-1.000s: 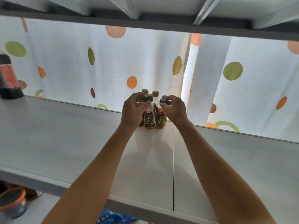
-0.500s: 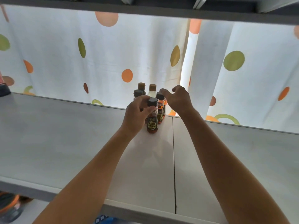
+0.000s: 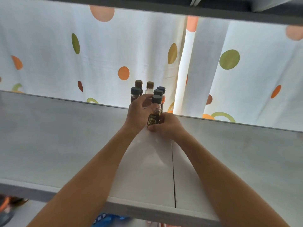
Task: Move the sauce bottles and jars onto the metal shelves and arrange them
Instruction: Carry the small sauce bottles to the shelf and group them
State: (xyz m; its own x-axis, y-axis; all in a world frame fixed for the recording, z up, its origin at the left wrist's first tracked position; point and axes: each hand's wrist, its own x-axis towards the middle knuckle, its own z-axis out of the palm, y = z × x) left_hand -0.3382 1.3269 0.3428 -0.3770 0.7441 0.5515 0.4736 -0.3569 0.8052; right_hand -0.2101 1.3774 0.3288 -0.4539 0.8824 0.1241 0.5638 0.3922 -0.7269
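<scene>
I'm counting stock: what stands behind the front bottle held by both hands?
Behind the front bottle stand five small bottles: three with dark caps and two with brown caps, near the shelf back edge. The left hand hides their lower bodies.

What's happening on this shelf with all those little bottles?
A person is arranging small sauce bottles on a metal shelf. Both hands are on the front bottle, which has a dark cap: the left hand holds it near the neck and the right hand grips it at the base. Just behind it stands a tight cluster of five more bottles, some with dark caps and two with brown ones, in front of a dotted curtain.
</scene>
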